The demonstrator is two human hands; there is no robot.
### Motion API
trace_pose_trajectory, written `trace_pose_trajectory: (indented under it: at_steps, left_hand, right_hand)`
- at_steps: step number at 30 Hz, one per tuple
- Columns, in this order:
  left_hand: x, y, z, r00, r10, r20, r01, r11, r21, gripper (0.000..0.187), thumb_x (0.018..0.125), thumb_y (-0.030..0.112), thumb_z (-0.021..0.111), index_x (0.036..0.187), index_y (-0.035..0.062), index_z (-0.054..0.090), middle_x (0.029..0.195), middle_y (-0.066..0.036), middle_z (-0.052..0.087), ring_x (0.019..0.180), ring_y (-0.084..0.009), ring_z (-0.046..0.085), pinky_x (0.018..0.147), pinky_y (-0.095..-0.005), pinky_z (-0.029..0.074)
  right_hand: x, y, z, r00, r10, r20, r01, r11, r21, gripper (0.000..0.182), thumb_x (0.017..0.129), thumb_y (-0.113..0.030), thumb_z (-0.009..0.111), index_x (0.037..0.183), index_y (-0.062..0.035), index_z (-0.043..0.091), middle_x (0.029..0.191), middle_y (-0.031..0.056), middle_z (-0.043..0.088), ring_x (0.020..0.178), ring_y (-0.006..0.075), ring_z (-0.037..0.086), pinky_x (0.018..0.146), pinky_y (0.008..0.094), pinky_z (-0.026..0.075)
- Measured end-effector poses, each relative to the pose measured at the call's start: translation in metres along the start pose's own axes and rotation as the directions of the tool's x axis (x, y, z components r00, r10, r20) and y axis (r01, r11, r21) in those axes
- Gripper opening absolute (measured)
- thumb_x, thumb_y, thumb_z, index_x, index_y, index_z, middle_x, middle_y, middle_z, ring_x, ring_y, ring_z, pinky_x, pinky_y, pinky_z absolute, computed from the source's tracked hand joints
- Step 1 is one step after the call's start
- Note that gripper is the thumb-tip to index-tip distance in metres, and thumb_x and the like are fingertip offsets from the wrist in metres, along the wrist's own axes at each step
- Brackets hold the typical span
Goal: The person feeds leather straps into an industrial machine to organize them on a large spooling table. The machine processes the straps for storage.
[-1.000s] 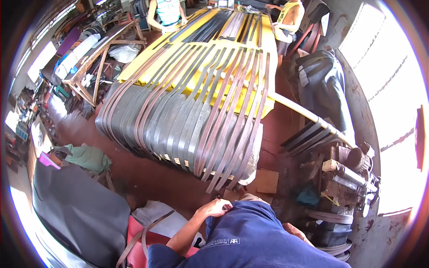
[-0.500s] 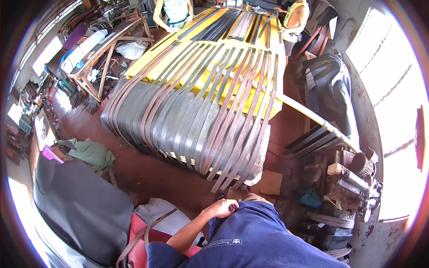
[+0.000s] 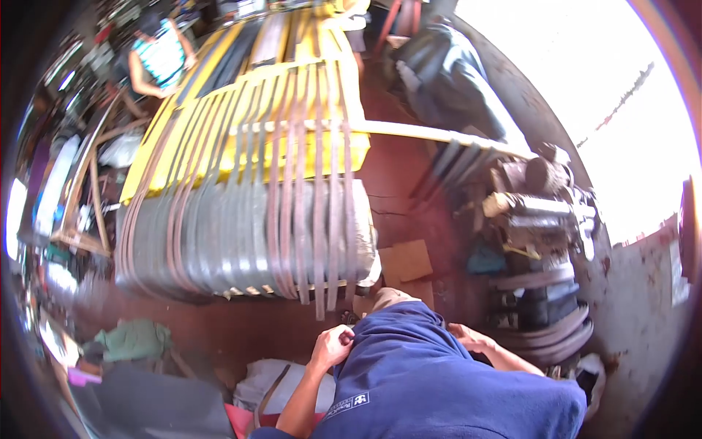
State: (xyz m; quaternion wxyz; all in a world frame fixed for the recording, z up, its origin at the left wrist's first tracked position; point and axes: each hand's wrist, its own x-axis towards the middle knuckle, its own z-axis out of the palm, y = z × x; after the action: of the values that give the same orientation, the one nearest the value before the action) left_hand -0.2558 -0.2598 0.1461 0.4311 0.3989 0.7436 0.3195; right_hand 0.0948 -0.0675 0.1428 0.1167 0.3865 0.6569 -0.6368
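Note:
My left hand [image 3: 334,347] is by the left side of the navy shirt [image 3: 417,366] at my waist. Its fingers are curled closed, and whatever may be inside them is hidden. At the shirt's other side, my right hand [image 3: 472,339] is low near the hip, its fingers blurred and partly out of sight. In front of me, long brown and black strips [image 3: 300,219], like leather belt straps, hang side by side over the near end of a long table with a yellow cover [image 3: 351,157]. Neither hand touches the strips.
A pale pole [image 3: 431,133] reaches from the table to a roller machine [image 3: 537,205] on the right. Coiled straps [image 3: 545,340] lie below it. Dark sheet material [image 3: 157,399] is at lower left. Another person [image 3: 157,62] stands at the table's far left.
My view has swung to the right, shifting the table leftward. My right hand has come into view. The dark round end seen earlier in my left hand no longer shows.

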Motion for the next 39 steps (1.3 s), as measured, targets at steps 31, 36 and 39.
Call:
trace_pose_trajectory:
  at_steps: [31,36,39]
  left_hand:
    - [0.145,0.138,0.168,0.917,0.114,0.382,-0.105,0.993,-0.045,0.035,0.068,0.001,0.065,0.102,0.0032,0.059,0.079,-0.004,0.061,0.071,-0.0121,0.059,0.064,-0.0271,0.05]
    - [0.136,0.11,0.198,0.932,0.056,0.359,0.218,0.705,-0.675,0.039,0.078,-0.005,0.062,0.115,0.0022,0.05,0.089,-0.007,0.06,0.083,-0.0142,0.061,0.077,-0.0274,0.051]
    - [0.121,0.099,0.182,0.988,-0.061,0.143,0.145,0.698,-0.701,0.039,0.08,-0.004,0.063,0.116,0.0007,0.049,0.092,-0.008,0.06,0.087,-0.0164,0.061,0.079,-0.0275,0.051]
  right_hand:
    - [-0.071,0.008,-0.183,0.795,-0.344,-0.5,0.135,0.903,-0.408,0.052,0.071,-0.008,0.071,0.121,-0.0076,0.056,0.126,0.0189,0.052,0.116,0.0327,0.051,0.095,0.0374,0.044]
    - [-0.031,0.021,-0.214,0.826,-0.348,-0.443,0.228,0.926,-0.302,0.015,0.079,-0.008,0.063,0.089,-0.0004,0.07,0.072,0.0109,0.067,0.069,0.018,0.065,0.065,0.0281,0.049]
    - [-0.002,0.017,-0.224,0.845,-0.376,-0.38,0.272,0.914,-0.299,0.016,0.08,-0.011,0.063,0.089,0.001,0.07,0.058,0.0078,0.063,0.052,0.0115,0.06,0.053,0.025,0.047]
